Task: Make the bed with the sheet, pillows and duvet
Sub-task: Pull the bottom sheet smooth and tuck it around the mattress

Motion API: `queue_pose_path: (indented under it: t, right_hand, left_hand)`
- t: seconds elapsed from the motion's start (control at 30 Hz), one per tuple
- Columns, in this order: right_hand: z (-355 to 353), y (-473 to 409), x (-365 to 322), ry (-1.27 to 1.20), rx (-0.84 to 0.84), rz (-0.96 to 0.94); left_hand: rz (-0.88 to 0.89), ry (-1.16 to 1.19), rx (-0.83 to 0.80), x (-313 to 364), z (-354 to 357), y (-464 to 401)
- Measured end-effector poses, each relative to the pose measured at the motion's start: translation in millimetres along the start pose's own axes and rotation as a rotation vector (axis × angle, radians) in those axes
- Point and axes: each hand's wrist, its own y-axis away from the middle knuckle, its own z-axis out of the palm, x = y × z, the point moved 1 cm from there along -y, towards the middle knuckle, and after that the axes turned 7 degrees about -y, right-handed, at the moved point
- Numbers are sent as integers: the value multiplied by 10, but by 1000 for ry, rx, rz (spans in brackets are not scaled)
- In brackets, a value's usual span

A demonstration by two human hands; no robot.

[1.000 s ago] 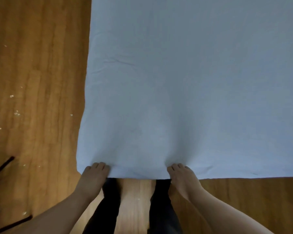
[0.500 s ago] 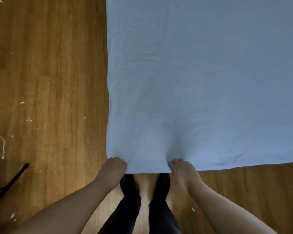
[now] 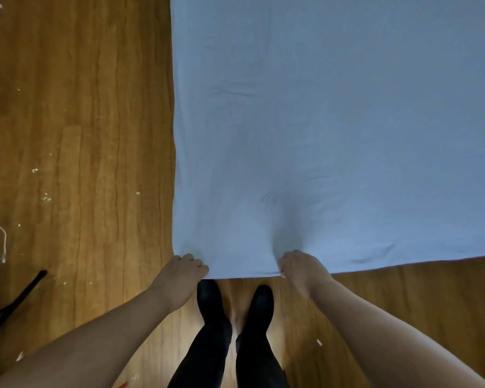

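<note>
Both arms reach forward and down. The left hand [image 3: 184, 271] grips the near left corner of the pale blue sheet [image 3: 333, 135], fingers curled over its hem; the right hand [image 3: 300, 266] pinches the near edge further right. The sheet lies spread over the wooden floor [image 3: 76, 135].

Both bare arms reach forward and down, each hand closed on the near edge of the sheet [image 3: 333, 135].

The left hand [image 3: 179, 274] sits at the sheet's near left corner, knuckles up, fingers curled over the hem in a tight grip, forearm running back toward the lower left. The right hand [image 3: 301, 268] holds the same edge further right, fingers bent and tucked around the cloth, which puckers just above the knuckles; its forearm angles back to the lower right. The wrists look roughly straight. Between the arms, two legs in black stand close together, feet just behind the edge.
</note>
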Motion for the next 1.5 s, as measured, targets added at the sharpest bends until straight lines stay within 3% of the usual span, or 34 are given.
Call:
queue_pose_path:
  t: [0.27, 0.53, 0.6, 0.77, 0.83, 1.0, 1.3, 1.5]
  right_hand:
    - [-37, -107, -172, 103, -165, 76]
    - [121, -46, -128, 74, -22, 88]
    - [124, -57, -111, 51, 1, 87]
    - [77, -18, -81, 16, 46, 65]
    - [57, 36, -7, 0, 58, 85]
    - [42, 190, 287, 47, 94, 139]
    - [-24, 55, 279, 89, 23, 121]
    - [-17, 29, 266, 92, -4, 156]
  left_hand:
    - [32, -11, -15, 102, 132, 57]
    - [-93, 83, -78, 52, 105, -76]
    - [-190, 191, -73, 32, 64, -51]
    - [-739, 664, -43, -173, -7, -11]
    - [-816, 776, -110, -227, 16, -24]
    - [-839, 828, -271, -344, 100, -98]
    - [-793, 875, -238, -273, 28, 129]
    - [-787, 848, -327, -293, -132, 54]
